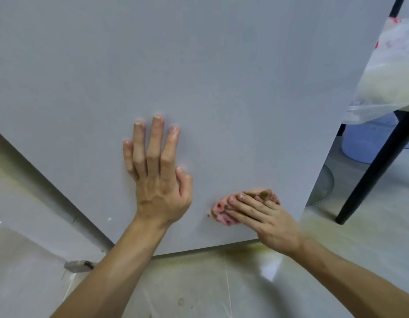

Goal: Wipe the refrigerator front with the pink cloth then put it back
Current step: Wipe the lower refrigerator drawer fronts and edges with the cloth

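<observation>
Wiping pale refrigerator front (199, 65), pink cloth (222, 213).

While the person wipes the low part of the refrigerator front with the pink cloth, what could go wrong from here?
1. The pink cloth already carries dark, dirty spots, so it may smear grime onto the refrigerator front instead of lifting it.
2. The left hand rests flat on the door and may leave fresh fingerprints.
3. The right hand works near the door's bottom edge, so the cloth might slip off onto the stained floor.
</observation>
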`<state>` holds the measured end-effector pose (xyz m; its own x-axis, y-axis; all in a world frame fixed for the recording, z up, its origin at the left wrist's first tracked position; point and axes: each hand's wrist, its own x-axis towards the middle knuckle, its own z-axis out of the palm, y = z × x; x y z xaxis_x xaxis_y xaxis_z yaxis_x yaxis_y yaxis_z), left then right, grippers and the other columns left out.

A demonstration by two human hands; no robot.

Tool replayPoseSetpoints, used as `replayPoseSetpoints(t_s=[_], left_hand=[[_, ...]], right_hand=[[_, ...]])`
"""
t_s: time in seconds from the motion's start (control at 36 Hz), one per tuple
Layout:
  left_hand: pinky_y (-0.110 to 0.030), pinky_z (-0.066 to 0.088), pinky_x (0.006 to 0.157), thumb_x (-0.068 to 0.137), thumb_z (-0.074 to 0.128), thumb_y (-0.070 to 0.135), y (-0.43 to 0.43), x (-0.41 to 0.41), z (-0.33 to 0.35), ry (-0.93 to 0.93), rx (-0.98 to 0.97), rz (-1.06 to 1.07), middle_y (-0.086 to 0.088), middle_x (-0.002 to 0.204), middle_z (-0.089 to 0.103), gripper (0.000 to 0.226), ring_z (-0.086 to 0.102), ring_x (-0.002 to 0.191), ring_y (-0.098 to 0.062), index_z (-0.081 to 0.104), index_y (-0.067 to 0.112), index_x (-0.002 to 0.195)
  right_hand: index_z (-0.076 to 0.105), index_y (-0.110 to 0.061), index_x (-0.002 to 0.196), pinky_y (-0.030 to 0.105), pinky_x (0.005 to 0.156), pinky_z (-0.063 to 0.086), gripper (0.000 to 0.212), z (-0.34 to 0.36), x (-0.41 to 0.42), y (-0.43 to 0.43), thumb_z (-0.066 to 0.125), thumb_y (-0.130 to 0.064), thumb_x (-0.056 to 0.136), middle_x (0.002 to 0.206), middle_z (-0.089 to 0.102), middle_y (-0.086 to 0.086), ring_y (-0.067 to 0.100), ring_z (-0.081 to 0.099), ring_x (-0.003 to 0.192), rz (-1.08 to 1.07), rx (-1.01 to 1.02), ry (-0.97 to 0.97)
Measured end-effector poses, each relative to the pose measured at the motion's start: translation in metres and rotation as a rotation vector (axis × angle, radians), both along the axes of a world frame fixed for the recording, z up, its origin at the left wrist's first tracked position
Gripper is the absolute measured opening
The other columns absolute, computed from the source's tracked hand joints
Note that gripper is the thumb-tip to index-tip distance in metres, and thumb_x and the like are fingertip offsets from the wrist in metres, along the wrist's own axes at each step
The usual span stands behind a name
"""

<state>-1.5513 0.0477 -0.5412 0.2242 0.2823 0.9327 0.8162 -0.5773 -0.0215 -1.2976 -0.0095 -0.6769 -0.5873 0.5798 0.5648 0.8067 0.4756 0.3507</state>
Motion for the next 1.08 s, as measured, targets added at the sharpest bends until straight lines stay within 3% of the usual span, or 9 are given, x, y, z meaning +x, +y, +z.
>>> replayPoseSetpoints(t_s=[0.19,0.31,0.36,0.47,0.56,0.67,0.75,0.86,1.08], left_hand=[[-0.054,0.004,0.129,0.078,0.059,0.001,-0.002,0.01,-0.001,0.021,-0.004,-0.021,-0.017,0.165,0.024,0.08,0.014,0.156,-0.042,0.035,0.006,0.153],[-0.052,0.004,0.13,0.076,0.062,0.001,-0.004,0.017,0.0,0.038,-0.006,-0.046,-0.016,0.164,0.026,0.081,0.01,0.159,-0.035,0.036,0.008,0.153],[-0.052,0.004,0.13,0.076,0.062,-0.001,-0.006,0.021,0.001,0.036,-0.005,-0.043,-0.015,0.165,0.026,0.081,0.01,0.16,-0.035,0.036,0.008,0.152],[-0.053,0.002,0.13,0.072,0.062,-0.003,-0.007,0.028,0.0,0.022,0.001,-0.017,-0.014,0.165,0.026,0.085,0.012,0.157,-0.039,0.037,0.009,0.153],[-0.053,0.001,0.129,0.07,0.063,-0.005,-0.006,0.031,0.001,0.022,0.004,-0.006,-0.014,0.166,0.025,0.088,0.01,0.158,-0.039,0.037,0.01,0.154],[-0.054,0.002,0.129,0.071,0.062,-0.005,-0.005,0.031,0.0,0.016,0.015,-0.002,-0.014,0.166,0.025,0.087,0.002,0.162,-0.028,0.038,0.009,0.153],[-0.054,0.001,0.129,0.072,0.062,-0.005,-0.006,0.03,0.0,0.018,0.003,-0.02,-0.015,0.166,0.025,0.087,0.001,0.162,-0.027,0.037,0.009,0.154],[-0.055,0.002,0.129,0.076,0.06,-0.002,-0.004,0.031,-0.002,0.053,0.025,-0.028,-0.013,0.167,0.024,0.084,0.005,0.163,-0.025,0.036,0.01,0.155],[-0.055,0.002,0.129,0.076,0.06,0.0,-0.006,0.036,-0.002,0.046,0.035,-0.025,-0.014,0.167,0.025,0.081,0.008,0.162,-0.024,0.038,0.008,0.153]], right_hand=[[0.028,-0.019,0.164,0.034,0.13,0.018,0.087,0.04,0.014,0.001,0.039,0.015,0.084,0.176,0.013,-0.002,0.018,0.021,0.16,0.043,-0.005,0.027],[0.042,-0.013,0.156,0.044,0.127,0.026,0.081,0.106,0.011,0.015,0.05,0.026,0.085,0.167,0.032,0.011,0.026,0.025,0.159,0.063,0.227,0.362],[0.047,-0.004,0.152,0.045,0.129,0.018,0.069,0.145,0.003,0.02,0.05,0.026,0.09,0.16,0.038,0.025,0.036,0.022,0.158,0.05,0.292,0.595],[0.039,0.012,0.153,0.051,0.132,-0.003,0.069,0.21,-0.018,0.024,0.041,0.028,0.086,0.163,0.019,0.041,0.055,0.01,0.155,0.074,0.336,1.066],[0.037,0.014,0.153,0.057,0.131,-0.003,0.069,0.22,-0.029,0.027,0.041,0.028,0.085,0.164,0.019,0.04,0.055,0.009,0.156,0.074,0.401,1.166],[0.037,0.003,0.155,0.054,0.13,0.007,0.066,0.161,-0.025,0.026,0.045,0.023,0.092,0.166,0.025,0.028,0.043,0.014,0.158,0.055,0.384,0.943],[0.036,-0.011,0.158,0.047,0.131,0.013,0.072,0.076,-0.007,0.019,0.047,0.013,0.091,0.175,0.015,0.004,0.028,0.016,0.161,0.011,0.273,0.558],[0.033,-0.023,0.163,0.038,0.132,0.011,0.086,0.004,0.022,-0.002,0.05,0.003,0.082,0.176,0.014,-0.003,0.021,0.019,0.161,-0.016,0.032,0.123],[0.015,-0.028,0.168,0.034,0.132,0.009,0.092,0.03,0.04,-0.004,0.047,0.002,0.087,0.176,0.008,-0.005,0.016,0.017,0.161,-0.023,-0.031,0.06]])
